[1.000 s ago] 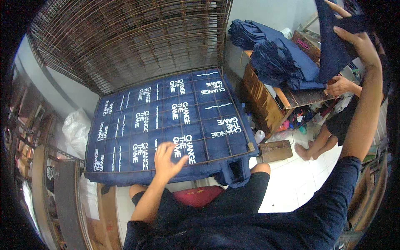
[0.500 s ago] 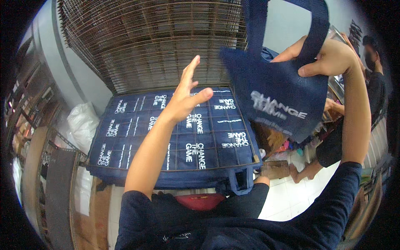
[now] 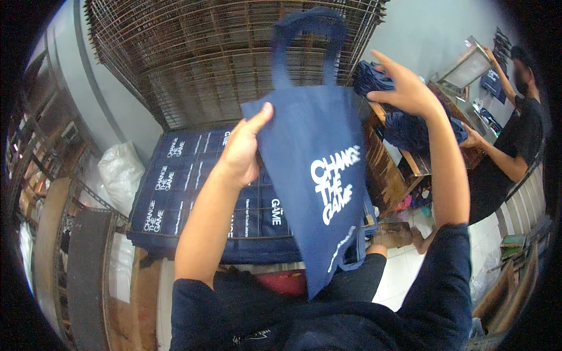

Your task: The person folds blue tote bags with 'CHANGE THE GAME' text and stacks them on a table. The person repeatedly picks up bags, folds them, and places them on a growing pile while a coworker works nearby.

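Observation:
A navy blue tote bag [image 3: 319,131] with white lettering hangs in front of me, tilted, its handles up and one lower corner reaching down toward my lap. My left hand [image 3: 246,146] pinches its upper left edge, thumb on the front and fingers partly hidden behind. To the right of the bag is my right hand [image 3: 407,90], apart from it, thumb and fingers spread with nothing between them. Below, more flat navy bags [image 3: 175,193] with white print lie under a wire grid rack, partly covered by the held bag.
A tall stack of rusty wire racks [image 3: 228,64] is tilted up behind. Bunched navy bags [image 3: 404,131] lie on a wooden bench at right, where a co-worker [image 3: 521,128] handles a screen frame [image 3: 465,67]. A white plastic bag [image 3: 120,175] stands left, near dark shelving [image 3: 85,263].
The tote bag has swung from the upper right to the middle. My left hand has taken hold of its edge, and my right hand has let go.

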Demonstrator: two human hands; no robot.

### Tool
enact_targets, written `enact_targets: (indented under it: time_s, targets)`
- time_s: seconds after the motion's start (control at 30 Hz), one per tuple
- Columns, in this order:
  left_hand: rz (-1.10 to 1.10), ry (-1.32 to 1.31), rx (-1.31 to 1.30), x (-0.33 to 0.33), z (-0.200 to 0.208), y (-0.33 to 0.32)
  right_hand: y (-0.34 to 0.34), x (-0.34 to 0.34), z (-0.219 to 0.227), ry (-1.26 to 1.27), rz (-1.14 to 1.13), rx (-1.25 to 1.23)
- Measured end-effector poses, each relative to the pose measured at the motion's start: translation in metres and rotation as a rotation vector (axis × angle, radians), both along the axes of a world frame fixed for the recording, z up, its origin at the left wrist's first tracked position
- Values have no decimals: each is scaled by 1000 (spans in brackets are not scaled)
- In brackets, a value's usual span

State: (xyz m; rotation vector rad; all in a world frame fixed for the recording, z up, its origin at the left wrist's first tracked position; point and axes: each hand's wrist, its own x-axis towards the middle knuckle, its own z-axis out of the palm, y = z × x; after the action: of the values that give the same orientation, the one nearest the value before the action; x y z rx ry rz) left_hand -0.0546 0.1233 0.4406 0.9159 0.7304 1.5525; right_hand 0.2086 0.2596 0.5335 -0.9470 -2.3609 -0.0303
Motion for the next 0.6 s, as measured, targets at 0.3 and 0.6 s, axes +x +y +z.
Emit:
enact_targets:
  time_s: [0.3, 0.6]
  targets:
    - [230, -223, 56, -41, -12, 7, -132, 0, -303, 1013, -201, -1067]
    - [339, -191, 127, -69, -31, -5, -133, -66, -280, 1560, 539, -1864]
